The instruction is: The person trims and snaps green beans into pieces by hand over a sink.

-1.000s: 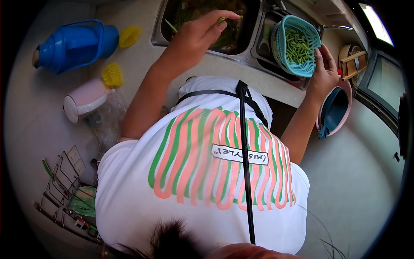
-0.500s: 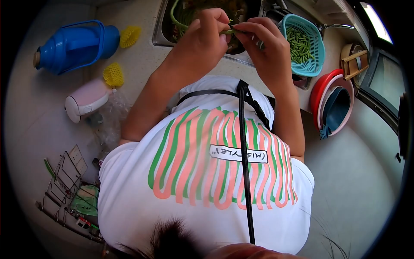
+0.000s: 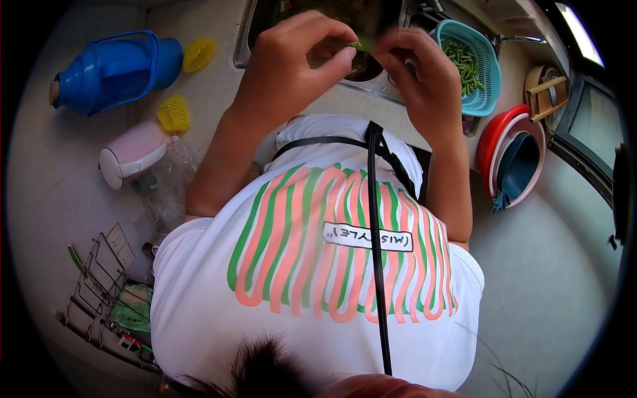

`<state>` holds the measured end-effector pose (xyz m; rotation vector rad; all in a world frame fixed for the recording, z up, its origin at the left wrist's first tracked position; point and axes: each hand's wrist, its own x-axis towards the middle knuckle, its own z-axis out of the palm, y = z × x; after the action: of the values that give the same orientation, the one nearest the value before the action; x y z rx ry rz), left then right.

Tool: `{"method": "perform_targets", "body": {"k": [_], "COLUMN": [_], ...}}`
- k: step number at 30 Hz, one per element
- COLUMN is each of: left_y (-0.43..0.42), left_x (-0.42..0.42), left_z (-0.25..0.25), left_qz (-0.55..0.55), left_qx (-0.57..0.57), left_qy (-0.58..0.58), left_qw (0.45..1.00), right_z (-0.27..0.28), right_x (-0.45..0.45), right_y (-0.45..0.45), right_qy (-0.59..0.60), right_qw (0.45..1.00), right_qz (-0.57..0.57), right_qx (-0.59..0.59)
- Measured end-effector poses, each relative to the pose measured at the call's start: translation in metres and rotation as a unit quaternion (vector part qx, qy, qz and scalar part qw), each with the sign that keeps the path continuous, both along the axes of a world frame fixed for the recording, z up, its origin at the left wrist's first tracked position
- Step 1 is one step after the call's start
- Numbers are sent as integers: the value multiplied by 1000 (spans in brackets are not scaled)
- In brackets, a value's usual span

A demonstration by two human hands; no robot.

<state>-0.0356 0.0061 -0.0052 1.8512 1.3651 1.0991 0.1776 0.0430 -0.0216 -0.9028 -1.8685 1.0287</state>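
Right hand (image 3: 424, 76) shifted slightly toward basket (image 3: 492, 71) since earlier frame; blurred, grip unclear. Left hand (image 3: 295, 56) pinching green bean (image 3: 359, 46) over sink (image 3: 240, 60), toward near edge. Done: short pieces (image 3: 465, 63) heaped in basket. Remaining: amount unclear, sink dim. Bare surface (image 3: 212, 96) beyond sink's left edge; right hand crowds basket's left rim.

The one head-worn camera looks forward and steeply down, wide-angled. The white shirt (image 3: 312, 265) fills the near middle; the left hand (image 3: 288, 60), right hand (image 3: 428, 74) and sink (image 3: 241, 58) sit farther off near the top, the sink's interior seemingly too dim to read.
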Motion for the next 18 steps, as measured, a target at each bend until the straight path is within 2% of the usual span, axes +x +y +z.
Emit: {"method": "perform_targets", "body": {"k": [10,16,18], "left_y": [-1,-5,-5], "left_x": [-5,-6,-4], "left_z": [4,5,11], "left_qz": [-33,-35,-43], "left_qx": [-26,-70,-75], "left_qy": [-108,-163,-169], "left_qw": [993,984,982], "right_z": [15,18,20], "right_x": [-1,-1,0], "right_y": [-6,-9,-9], "right_qy": [42,95,78], "right_qw": [999,995,997], "right_qz": [-13,12,16], "right_qx": [15,-24,-23]}}
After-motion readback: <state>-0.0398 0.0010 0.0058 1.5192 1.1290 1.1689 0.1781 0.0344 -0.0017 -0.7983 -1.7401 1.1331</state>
